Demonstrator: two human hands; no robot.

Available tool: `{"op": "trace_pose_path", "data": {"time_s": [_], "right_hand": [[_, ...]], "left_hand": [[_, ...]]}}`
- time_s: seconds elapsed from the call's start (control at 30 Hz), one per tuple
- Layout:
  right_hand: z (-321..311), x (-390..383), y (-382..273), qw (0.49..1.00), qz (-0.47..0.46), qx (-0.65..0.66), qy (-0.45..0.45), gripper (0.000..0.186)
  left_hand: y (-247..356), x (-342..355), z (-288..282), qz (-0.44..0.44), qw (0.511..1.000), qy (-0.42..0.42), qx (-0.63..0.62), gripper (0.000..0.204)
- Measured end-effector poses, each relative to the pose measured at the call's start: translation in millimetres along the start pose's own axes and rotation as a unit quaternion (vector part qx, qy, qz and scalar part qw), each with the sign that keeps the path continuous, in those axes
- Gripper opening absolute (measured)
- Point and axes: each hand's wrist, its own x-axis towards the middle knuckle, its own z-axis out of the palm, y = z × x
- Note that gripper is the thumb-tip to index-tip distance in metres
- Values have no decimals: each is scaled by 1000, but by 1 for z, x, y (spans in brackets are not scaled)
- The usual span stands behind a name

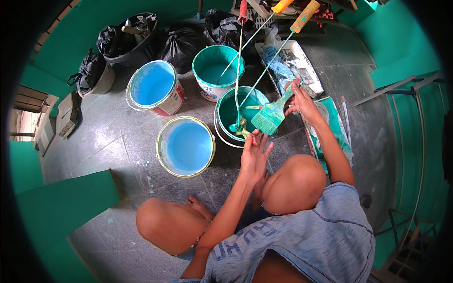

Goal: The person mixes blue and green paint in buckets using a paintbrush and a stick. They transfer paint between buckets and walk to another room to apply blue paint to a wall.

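My right hand grips the handle of a wide, teal-coated paintbrush, bristles angled down-left. My left hand is just below the bristles, fingers apart and palm turned up; I cannot tell whether its fingertips touch the brush. Under the brush is a bucket of dark teal paint holding long-handled tools, one with a red grip, and smaller tools at its front rim. Behind it stands another teal bucket. To the left are two buckets of pale blue liquid.
A white tray with blue cloths lies behind my right hand, a teal-stained tray beside my right forearm. Black bags and bins line the back. A teal ledge juts in at left; metal rails stand at right.
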Motion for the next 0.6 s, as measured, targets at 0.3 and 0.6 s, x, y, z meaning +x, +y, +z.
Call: {"op": "trace_pose_path", "data": {"time_s": [0.3,0.6], "right_hand": [[11,-5,28,955,-127,-212,-163,56],[26,-2,30,925,-123,-338,-123,53]], "left_hand": [[-2,0,4,-5,999,-33,-27,24],[-2,4,-4,17,997,-53,-45,25]]}}
